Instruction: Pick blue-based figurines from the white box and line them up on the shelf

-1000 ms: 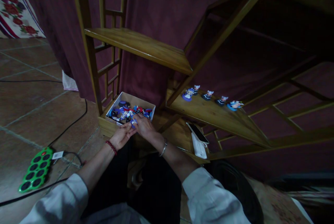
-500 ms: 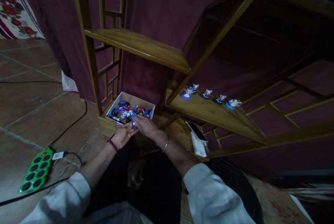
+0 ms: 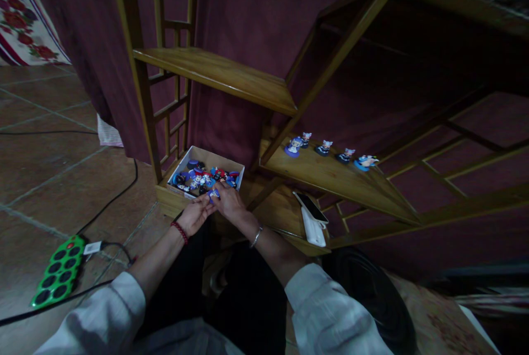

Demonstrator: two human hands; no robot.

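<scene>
Pinching a small purple-based figurine (image 3: 214,195), the right hand (image 3: 230,204) holds it just over the near edge of an open cardboard box (image 3: 219,160), its thumb and fingertips closed on the piece. The left hand (image 3: 195,217) is beside it, palm partly up, fingers close together and reaching to the same piece — whether they grip it or only steady it, I cannot tell. Five figures are out on the wooden shelf (image 3: 343,178) to the right: a purple-based figure (image 3: 293,147) at the left end, a dark-based figure (image 3: 306,140) just behind it, two more dark-based ones spaced along the board, and a blue-based figure (image 3: 366,162) at the far end. So some pieces are out on the shelf, one is in hand, and many more lie jumbled in the box, in purple, blue, red, black and white; they overlap too much to count. The box sits on the lower level, at the left, while a phone (image 3: 311,208) rests over a white object (image 3: 313,229) near that level's right end. No brand or writing can be read: a white tag (image 3: 92,247) by the green power strip (image 3: 59,273) may carry print, but it is too small to make out.
</scene>
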